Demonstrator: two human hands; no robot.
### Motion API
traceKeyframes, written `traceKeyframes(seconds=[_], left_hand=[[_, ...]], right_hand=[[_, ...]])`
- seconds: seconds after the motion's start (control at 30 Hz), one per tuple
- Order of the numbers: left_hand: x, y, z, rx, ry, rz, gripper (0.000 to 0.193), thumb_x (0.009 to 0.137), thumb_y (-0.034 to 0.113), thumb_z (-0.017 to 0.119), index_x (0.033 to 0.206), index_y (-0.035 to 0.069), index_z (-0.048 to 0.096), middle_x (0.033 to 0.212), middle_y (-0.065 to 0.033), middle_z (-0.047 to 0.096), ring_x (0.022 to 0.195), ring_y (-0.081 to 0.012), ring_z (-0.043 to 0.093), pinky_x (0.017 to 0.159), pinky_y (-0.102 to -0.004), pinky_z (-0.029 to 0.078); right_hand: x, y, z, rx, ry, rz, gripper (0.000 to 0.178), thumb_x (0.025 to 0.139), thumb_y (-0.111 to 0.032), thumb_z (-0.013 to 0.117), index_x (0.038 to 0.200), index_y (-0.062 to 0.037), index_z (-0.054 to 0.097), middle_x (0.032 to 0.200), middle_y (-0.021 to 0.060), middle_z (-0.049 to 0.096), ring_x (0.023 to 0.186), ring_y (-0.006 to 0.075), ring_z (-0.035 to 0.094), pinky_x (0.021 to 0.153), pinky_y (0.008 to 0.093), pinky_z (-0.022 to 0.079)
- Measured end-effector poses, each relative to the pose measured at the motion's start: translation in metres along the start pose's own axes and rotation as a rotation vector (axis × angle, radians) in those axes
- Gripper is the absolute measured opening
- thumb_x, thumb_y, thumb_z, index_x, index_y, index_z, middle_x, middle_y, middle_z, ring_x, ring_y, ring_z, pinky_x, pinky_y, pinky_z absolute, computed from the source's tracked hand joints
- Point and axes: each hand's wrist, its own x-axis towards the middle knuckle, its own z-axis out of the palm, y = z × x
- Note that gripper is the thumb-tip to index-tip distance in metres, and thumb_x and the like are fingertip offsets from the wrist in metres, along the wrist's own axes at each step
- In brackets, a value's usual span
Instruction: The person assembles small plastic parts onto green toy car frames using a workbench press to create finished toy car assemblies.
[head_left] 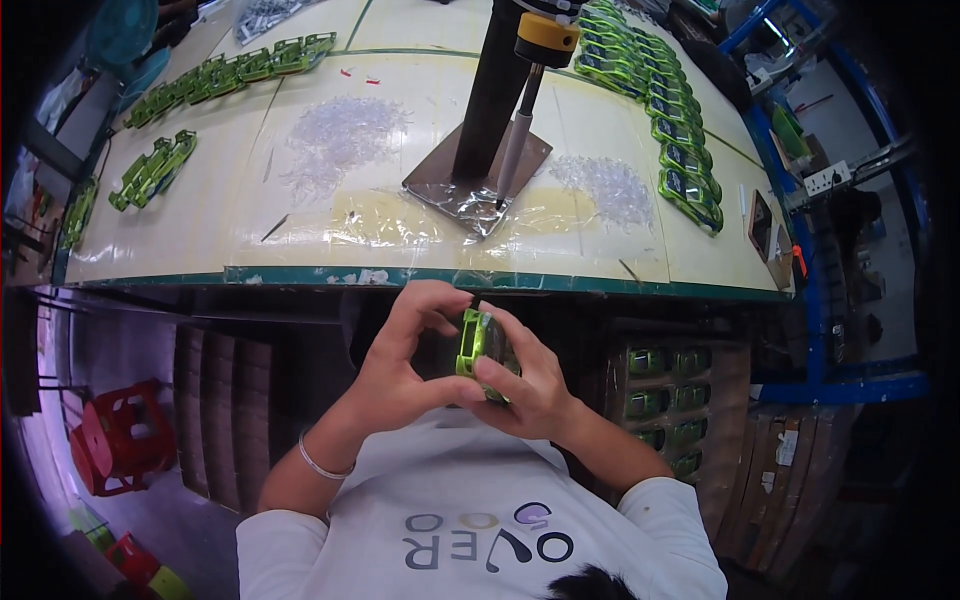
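Nr tabletop's left edge I've got rows of green casings (155, 172), then a heap of clear plastic bits (345, 135). My L hand (405, 365) pinches one green casing (467, 345) end to end, thumb v. forefinger, just off the tabletop's near edge abt midway, w/ a dark stand (477, 120) beyond; my R hand (530, 375) grips it btwn thumb & fingers. Further R: 2nd clear heap (607, 188), then a casing column (683, 155) nr the right edge.

My left grip (398, 365) and right grip (532, 375) hold a green casing (482, 345) at the frame's centre. Beyond, on the desk (225, 230), more casings (685, 190) line the upper right; a dark post (485, 95) stands upper centre.
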Motion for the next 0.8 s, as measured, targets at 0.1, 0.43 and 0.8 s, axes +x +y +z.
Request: traceKeyframes(seconds=[0.1, 0.43, 0.8], left_hand=[[0.008, -0.003, -0.007, 0.181, -0.164, 0.097, 0.056, 0.057, 0.026, 0.074, 0.102, 0.006, 0.047, 0.106, -0.0118, 0.041, 0.100, -0.0220, 0.040, 0.085, -0.0317, 0.033], [0.005, -0.026, 0.018, -0.647, -0.138, -0.340, 0.104, 0.047, 0.020, 0.082, 0.125, 0.005, 0.015, 0.118, -0.0098, 0.034, 0.109, -0.0184, 0.036, 0.091, -0.0304, 0.030], [0.047, -0.007, 0.017, -0.704, -0.035, -0.325, 0.108, 0.050, 0.003, 0.076, 0.131, 0.006, 0.006, 0.110, -0.0069, 0.038, 0.105, -0.0168, 0.041, 0.087, -0.0286, 0.037]], right_hand=[[-0.001, 0.000, 0.000, 0.131, -0.004, -0.009, 0.061, 0.063, -0.012, 0.069, 0.117, -0.0186, 0.042, 0.115, 0.0269, 0.039, 0.091, 0.0356, 0.052, 0.070, 0.0361, 0.047], [0.002, -0.012, -0.001, 1.450, 0.289, 0.750, 0.063, 0.080, -0.028, 0.045, 0.131, -0.0192, 0.010, 0.121, 0.0270, 0.034, 0.085, 0.0294, 0.052, 0.071, 0.0366, 0.047], [0.047, 0.012, -0.005, 1.930, 0.503, 0.843, 0.045, 0.086, -0.029, 0.032, 0.125, -0.0113, 0.021, 0.112, 0.0220, 0.043, 0.083, 0.0260, 0.054, 0.068, 0.0352, 0.049]])
